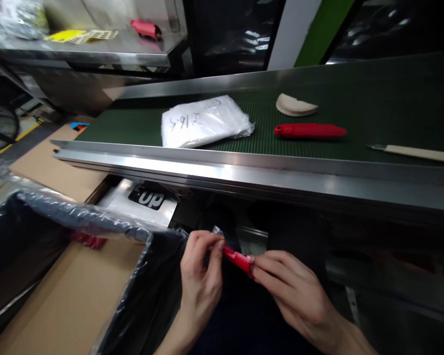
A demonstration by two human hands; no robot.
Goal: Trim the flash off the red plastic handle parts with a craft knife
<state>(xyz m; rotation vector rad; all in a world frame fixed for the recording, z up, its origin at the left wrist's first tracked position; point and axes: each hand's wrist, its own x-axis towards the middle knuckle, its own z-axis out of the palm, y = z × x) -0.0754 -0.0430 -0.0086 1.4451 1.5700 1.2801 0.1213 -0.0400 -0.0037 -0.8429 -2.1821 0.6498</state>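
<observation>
Between my two hands, in front of the conveyor, is a red plastic part [238, 258], tilted down toward the right. My left hand [202, 268] pinches at its upper left end, where a small clear scrap of film shows above the fingers. My right hand [294, 281] grips the lower right end with thumb and fingers. A second red plastic part [310, 130], long and narrow, lies on the green conveyor belt [133, 118] beyond my right hand. The inner sides of both hands are partly hidden.
A metal rail [222, 165] edges the belt. On the belt lie a white plastic package [203, 123], a beige half-round piece [296, 106] and a knife-like tool [418, 152]. A black-lined box [85, 214] stands at lower left. Another red part [146, 28] rests on the metal table behind.
</observation>
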